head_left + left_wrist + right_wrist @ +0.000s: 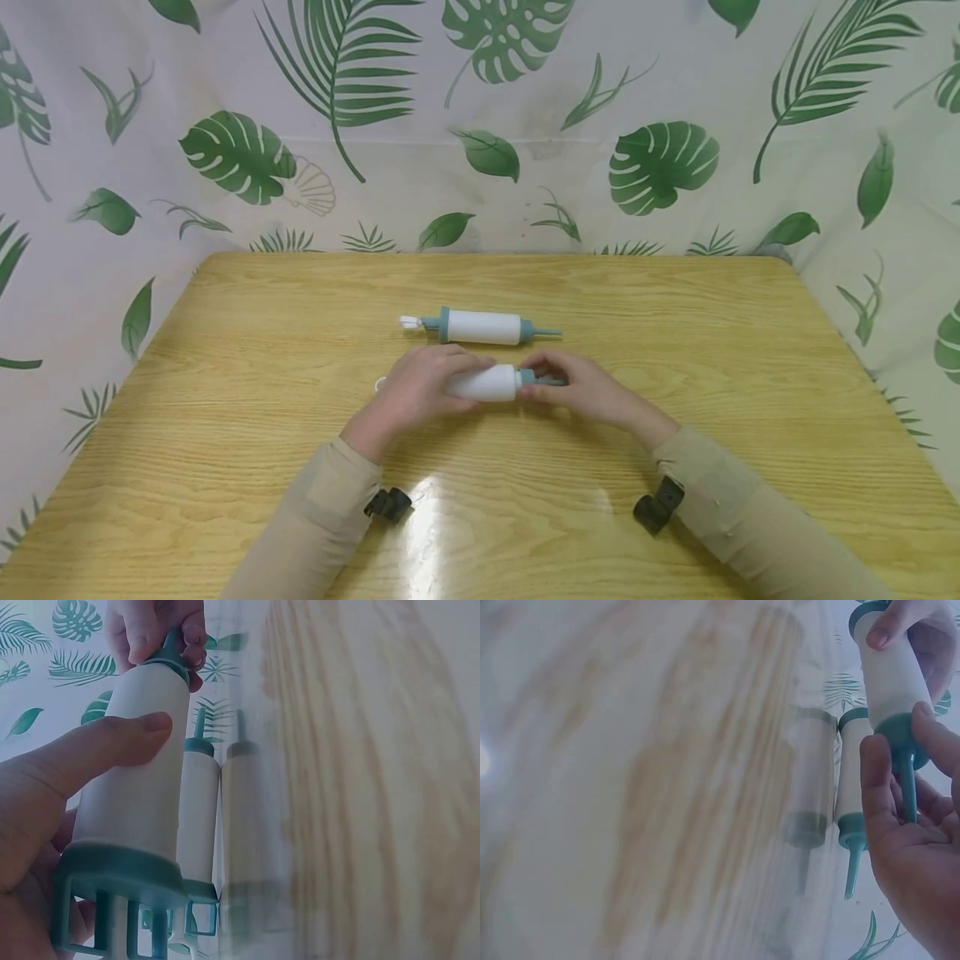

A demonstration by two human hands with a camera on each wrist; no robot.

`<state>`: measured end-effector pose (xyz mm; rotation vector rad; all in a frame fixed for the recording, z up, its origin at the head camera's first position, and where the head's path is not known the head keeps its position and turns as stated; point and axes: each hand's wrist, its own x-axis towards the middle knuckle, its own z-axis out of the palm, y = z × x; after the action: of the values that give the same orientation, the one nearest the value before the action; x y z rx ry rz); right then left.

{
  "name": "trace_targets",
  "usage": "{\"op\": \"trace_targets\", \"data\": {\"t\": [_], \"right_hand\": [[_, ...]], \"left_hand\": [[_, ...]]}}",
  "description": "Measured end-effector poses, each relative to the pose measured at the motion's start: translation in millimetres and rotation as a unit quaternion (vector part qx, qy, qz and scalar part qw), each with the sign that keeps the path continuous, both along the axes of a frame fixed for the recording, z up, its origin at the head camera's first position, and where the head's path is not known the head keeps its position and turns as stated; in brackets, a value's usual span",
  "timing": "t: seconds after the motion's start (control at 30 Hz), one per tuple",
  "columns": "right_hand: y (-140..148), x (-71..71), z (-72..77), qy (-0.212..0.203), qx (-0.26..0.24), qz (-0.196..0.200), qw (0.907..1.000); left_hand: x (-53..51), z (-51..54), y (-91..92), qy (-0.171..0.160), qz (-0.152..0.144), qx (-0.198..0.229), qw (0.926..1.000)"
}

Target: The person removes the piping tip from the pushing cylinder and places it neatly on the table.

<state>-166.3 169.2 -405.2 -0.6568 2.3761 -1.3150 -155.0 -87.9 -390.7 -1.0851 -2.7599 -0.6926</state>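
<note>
My left hand (420,385) grips the white barrel of a large plastic syringe (491,383), which lies roughly level over the table. The left wrist view shows my thumb (142,739) along the barrel and a teal open-framed collar (120,874) at the near end. At the other end, my right hand (581,387) pinches the teal nozzle cap (900,733) between thumb and fingers, with the thin nozzle (907,787) pointing toward its palm. A second, similar syringe (483,327) lies just behind, untouched, its teal nozzle pointing right and a white handle at its left end.
Both syringes are on a wood-grain table (247,350) with a glossy surface. Behind it and at the sides hangs a white sheet (405,192) printed with green leaves. Small black cameras sit at both wrists.
</note>
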Motion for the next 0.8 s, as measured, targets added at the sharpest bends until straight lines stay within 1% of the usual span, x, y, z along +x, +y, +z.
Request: {"op": "trace_targets", "data": {"t": [0.23, 0.57, 0.8], "right_hand": [[2.8, 0.8, 0.5, 0.007, 0.007, -0.007, 0.9999], [5.3, 0.3, -0.6, 0.001, 0.014, -0.006, 0.9999], [6.8, 0.3, -0.9, 0.008, 0.014, -0.006, 0.9999]], "left_hand": [[-1.4, -2.0, -2.1, -0.029, 0.008, -0.016, 0.9994], [-2.8, -5.3, -4.9, -0.067, 0.021, -0.033, 0.9970], [-4.4, -7.4, -5.3, -0.068, 0.021, -0.041, 0.9966]]}}
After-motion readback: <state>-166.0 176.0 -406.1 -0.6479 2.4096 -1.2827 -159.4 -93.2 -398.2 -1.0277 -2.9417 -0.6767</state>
